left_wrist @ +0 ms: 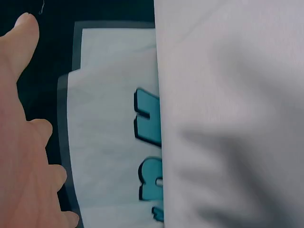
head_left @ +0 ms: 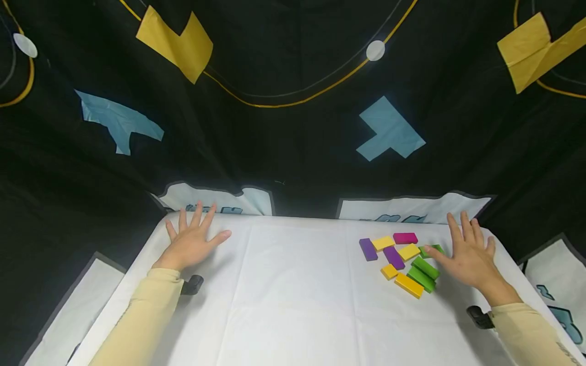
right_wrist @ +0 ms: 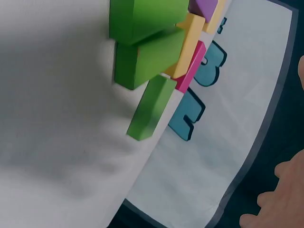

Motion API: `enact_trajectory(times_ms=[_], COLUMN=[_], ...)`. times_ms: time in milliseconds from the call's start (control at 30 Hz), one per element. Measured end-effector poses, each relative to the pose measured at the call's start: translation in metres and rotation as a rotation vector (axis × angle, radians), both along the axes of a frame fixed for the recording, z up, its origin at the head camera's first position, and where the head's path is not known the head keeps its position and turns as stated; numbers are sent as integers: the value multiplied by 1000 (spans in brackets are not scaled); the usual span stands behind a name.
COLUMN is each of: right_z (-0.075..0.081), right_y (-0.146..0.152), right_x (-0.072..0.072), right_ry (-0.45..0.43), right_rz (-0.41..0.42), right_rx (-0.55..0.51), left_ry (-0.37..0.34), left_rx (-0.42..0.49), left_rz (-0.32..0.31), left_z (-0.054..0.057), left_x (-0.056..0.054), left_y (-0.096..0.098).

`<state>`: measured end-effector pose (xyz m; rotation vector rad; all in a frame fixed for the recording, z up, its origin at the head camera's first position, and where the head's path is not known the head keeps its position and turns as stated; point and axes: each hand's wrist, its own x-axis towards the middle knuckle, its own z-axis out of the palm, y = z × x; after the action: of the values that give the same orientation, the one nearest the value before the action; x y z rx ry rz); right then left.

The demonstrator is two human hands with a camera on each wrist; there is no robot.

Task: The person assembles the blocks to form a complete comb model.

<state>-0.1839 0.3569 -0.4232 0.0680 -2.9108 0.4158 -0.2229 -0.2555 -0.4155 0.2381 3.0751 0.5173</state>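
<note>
My left hand [head_left: 189,244] hovers with spread fingers over the far left part of the white table [head_left: 293,284], holding nothing. On the other side my right hand [head_left: 471,254], also spread and holding nothing, is just right of a group of coloured blocks. That group has green blocks [head_left: 422,274], yellow blocks [head_left: 409,285], purple blocks [head_left: 394,257] and one magenta block [head_left: 405,238]. The right thumb overlaps a small green block [head_left: 437,249] in the head view. In the right wrist view the green blocks [right_wrist: 151,108] lie near the table's far edge.
A black cloth [head_left: 293,157] with yellow and blue patches hangs behind the table. White printed panels [head_left: 220,198] show beyond the far edge. Each wrist wears a small black camera, such as the left camera [head_left: 192,284].
</note>
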Motion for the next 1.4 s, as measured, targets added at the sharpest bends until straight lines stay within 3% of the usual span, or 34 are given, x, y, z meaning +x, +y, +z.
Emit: enact_trajectory(times_ms=[367, 633, 1033, 1400], right_z=[-9, -16, -17, -24], right_y=[-21, -41, -72, -86], right_x=[-2, -7, -26, -45], right_ry=[-10, -27, -136, -223], right_rz=[16, -11, -9, -36], right_rx=[-47, -83, -161, -126], left_ry=[-20, -20, -55, -95], left_rx=[116, 180, 257, 320], left_rz=[-24, -51, -91, -143], left_z=[-15, -24, -41, -53], left_x=[-4, -6, -8, -7], left_y=[42, 85, 161, 217])
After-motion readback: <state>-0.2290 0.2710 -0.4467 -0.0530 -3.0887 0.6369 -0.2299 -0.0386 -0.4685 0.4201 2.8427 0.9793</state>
